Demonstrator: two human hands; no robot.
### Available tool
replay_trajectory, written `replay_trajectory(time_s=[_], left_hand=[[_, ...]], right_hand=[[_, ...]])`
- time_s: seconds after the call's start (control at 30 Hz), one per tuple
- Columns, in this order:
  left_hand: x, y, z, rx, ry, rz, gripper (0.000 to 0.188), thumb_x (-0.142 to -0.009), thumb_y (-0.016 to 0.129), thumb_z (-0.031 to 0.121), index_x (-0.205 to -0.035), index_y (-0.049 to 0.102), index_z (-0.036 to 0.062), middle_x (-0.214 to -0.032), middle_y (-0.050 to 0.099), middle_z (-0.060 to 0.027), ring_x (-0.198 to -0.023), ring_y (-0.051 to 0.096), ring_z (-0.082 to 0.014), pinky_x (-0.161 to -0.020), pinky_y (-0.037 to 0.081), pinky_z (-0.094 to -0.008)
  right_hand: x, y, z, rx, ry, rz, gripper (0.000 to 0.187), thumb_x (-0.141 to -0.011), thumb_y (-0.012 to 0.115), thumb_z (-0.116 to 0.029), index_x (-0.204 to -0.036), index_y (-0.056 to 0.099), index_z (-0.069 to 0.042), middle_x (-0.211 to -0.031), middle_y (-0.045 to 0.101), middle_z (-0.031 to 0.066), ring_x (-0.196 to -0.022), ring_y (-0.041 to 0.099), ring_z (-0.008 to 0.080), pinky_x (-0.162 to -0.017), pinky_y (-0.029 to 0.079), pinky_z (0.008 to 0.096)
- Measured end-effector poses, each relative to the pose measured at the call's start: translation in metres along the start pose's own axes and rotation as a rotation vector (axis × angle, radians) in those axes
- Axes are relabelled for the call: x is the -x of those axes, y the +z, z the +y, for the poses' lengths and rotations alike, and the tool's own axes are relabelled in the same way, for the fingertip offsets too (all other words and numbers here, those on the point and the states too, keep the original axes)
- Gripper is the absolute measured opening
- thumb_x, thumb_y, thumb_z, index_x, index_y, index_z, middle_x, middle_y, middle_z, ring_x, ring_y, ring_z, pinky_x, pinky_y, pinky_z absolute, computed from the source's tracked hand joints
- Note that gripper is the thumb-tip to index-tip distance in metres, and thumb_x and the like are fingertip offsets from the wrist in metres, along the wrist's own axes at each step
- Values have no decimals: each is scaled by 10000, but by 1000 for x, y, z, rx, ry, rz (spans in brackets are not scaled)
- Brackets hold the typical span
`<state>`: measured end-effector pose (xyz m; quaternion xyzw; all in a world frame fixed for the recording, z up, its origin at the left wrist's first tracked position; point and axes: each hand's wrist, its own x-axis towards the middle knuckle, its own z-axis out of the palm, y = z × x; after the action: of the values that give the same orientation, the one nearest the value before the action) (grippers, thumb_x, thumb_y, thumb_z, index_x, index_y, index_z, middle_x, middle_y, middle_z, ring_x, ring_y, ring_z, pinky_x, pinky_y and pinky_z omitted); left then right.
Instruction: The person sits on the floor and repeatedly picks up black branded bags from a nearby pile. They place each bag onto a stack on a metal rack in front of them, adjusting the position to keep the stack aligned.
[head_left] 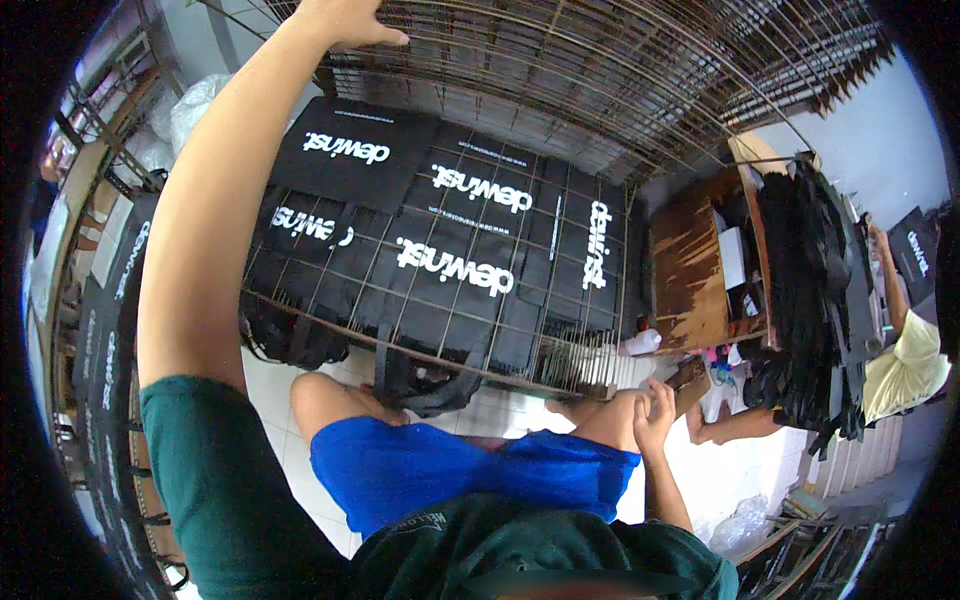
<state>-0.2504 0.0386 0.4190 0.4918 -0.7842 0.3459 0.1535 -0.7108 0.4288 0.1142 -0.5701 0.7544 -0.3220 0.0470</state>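
My left arm stretches up to the top of the wire drying rack, and my left hand point(352, 22) is at the upper edge of the picture. Its thumb sticks out to the side over the wires; its other fingers are cut off. Below it, black fabric bags point(345, 190) with white print lie flat on a wire rack shelf point(420, 365), several side by side. Black bag handles point(430, 392) hang over the shelf's near edge. By my right knee is my right hand point(655, 415), with loosely bent fingers apart and nothing visible in them.
Stacked wire racks point(600, 60) rise above the bags. To the right, a worn wooden cabinet point(690, 270) stands beside a thick pile of black fabric pieces point(810, 290). Another person in a yellow shirt point(905, 375) is behind that pile. More printed black bags point(105, 350) line the left side.
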Motion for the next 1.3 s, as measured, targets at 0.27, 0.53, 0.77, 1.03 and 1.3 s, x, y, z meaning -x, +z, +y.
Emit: replay_trajectory(time_s=[0.27, 0.53, 0.77, 1.03, 1.3], left_hand=[[-14, 13, 28, 48, 162, -65, 652, -827, 583, 361, -1376, 237, 297, -1166, 524, -143, -1063, 536, -313, -825, 488, -427], [-23, -2, 40, 407, -70, -379, 418, -823, 559, 489, -802, 595, 73, -712, 618, -161, -743, 621, -299, -687, 467, -403], [-28, -1, 49, 294, -98, -391, 501, -668, 695, 526, -773, 600, 45, -801, 634, -164, -781, 614, -298, -719, 470, -376], [-31, 8, 40, 369, -88, -350, 422, -689, 709, 445, -826, 608, 59, -860, 640, -151, -831, 609, -289, -758, 463, -366], [-29, 6, 41, 372, -121, -346, 386, -692, 715, 408, -866, 618, 78, -840, 640, -149, -809, 617, -283, -743, 467, -360]], right_hand=[[75, 15, 55, -22, 104, 32, 200, -749, 633, -142, -887, 607, 0, -868, 528, 132, -818, 490, 280, -764, 405, 387], [61, 25, 73, -118, 265, 61, 117, -753, 640, -114, -756, 563, -26, -800, 472, 93, -736, 472, 223, -677, 418, 342], [61, 28, 82, -84, 224, 73, 88, -718, 640, -58, -747, 560, -35, -782, 475, 86, -746, 492, 218, -644, 436, 316], [60, 35, 88, -138, 274, 66, 76, -706, 620, -36, -745, 555, -39, -771, 476, 88, -724, 489, 225, -658, 422, 336], [63, 37, 80, -85, 258, 93, 93, -698, 628, -26, -736, 544, -30, -745, 478, 96, -704, 493, 239, -664, 422, 346]])
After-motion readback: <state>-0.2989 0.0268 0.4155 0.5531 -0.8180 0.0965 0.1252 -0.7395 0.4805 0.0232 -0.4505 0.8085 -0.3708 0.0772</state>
